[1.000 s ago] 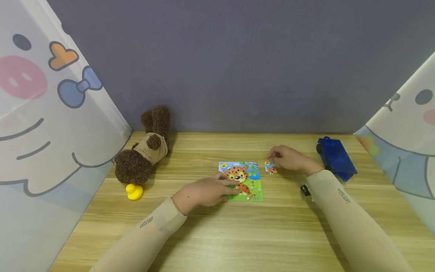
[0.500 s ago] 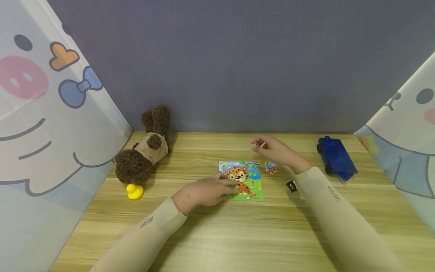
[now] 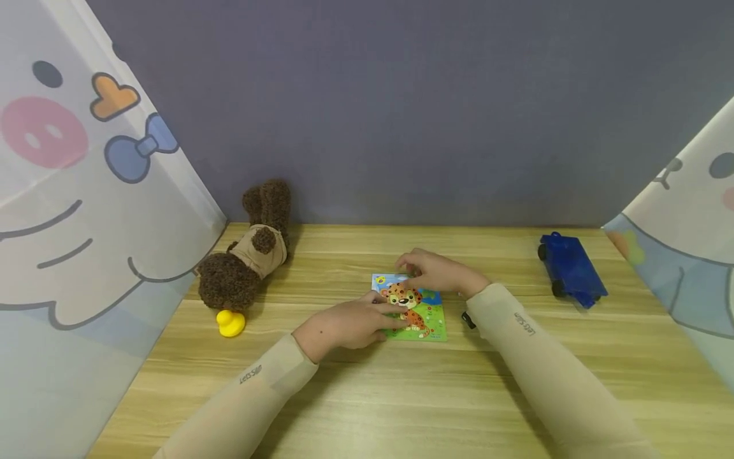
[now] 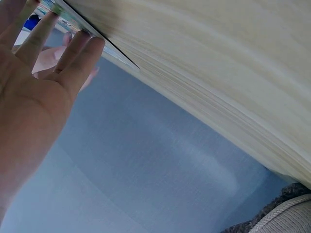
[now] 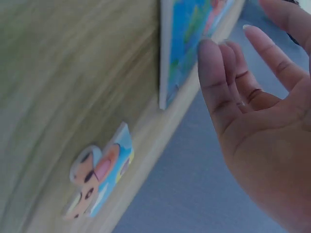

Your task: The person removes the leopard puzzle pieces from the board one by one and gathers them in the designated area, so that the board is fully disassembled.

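A square jigsaw puzzle [image 3: 429, 322] with a cartoon leopard lies flat on the table. My left hand [image 3: 346, 324] rests on its left part, fingers extended and spread over the picture. Over the puzzle's top right corner is my right hand [image 3: 441, 273], fingers loosely bent and nothing seen between them. In the right wrist view its fingertips come close to the puzzle's face; whether they touch, I cannot tell. A loose puzzle piece [image 5: 104, 170] with a spotted face and blue sky lies on the table apart from the puzzle. The right hand and wrist hide that piece in the head view.
A brown plush toy [image 3: 246, 264] lies at the left, with a yellow rubber duck [image 3: 230, 324] by its head. At the right stands a blue toy cart [image 3: 572, 269]. A grey panel [image 3: 401, 115] closes off the table's back edge. A small black item [image 3: 468, 320] shows under the right sleeve.
My right hand has left the loose piece, risen and moved left, then come down over the puzzle's top right. The left hand stays on the puzzle. The loose piece has become hidden in the head view.
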`<state>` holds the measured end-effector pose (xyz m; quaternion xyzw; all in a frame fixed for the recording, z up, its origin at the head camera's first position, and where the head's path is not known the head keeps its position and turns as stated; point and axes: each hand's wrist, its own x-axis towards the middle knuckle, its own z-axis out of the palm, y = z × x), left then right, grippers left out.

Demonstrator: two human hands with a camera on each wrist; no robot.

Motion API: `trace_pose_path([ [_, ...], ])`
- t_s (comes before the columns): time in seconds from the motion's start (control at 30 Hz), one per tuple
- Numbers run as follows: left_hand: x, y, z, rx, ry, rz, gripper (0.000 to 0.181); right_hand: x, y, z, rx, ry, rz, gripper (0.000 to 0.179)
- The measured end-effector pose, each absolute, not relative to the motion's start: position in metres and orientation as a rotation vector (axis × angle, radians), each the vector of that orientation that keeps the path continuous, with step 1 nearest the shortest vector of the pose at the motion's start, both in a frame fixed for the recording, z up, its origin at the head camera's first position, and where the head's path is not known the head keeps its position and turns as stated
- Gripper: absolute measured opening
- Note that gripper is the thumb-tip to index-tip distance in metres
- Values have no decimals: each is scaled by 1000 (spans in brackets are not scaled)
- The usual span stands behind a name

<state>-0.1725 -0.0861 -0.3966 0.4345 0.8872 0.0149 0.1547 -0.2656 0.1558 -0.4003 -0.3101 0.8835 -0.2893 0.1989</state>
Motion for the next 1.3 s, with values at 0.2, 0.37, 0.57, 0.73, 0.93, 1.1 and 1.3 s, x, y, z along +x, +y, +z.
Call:
trace_pose_path([
  [0.2,-173,-84,-395,1276,2542,39,51,-266,153,-408,-866,2489,-791,39],
  [0.37,-173,-84,-394,1278,2543,37,51,-268,153,-414,-851,2482,-796,37],
  [0.57,-173,-83,-394,1251,2542,27,52,-269,152,-417,-897,2494,-785,35],
  [0.73,-174,-84,-395,1245,2543,23,53,-269,151,-416,-915,2500,-765,31],
  [0.93,-176,-84,-398,1251,2550,13,53,-269,150,-414,-904,2506,-740,30],
  [1.1,-175,-85,-397,1248,2546,15,52,-271,147,-415,-882,2510,-717,28],
  [1.3,-174,-85,-396,1272,2551,-3,51,-273,145,-416,-868,2495,-696,28],
])
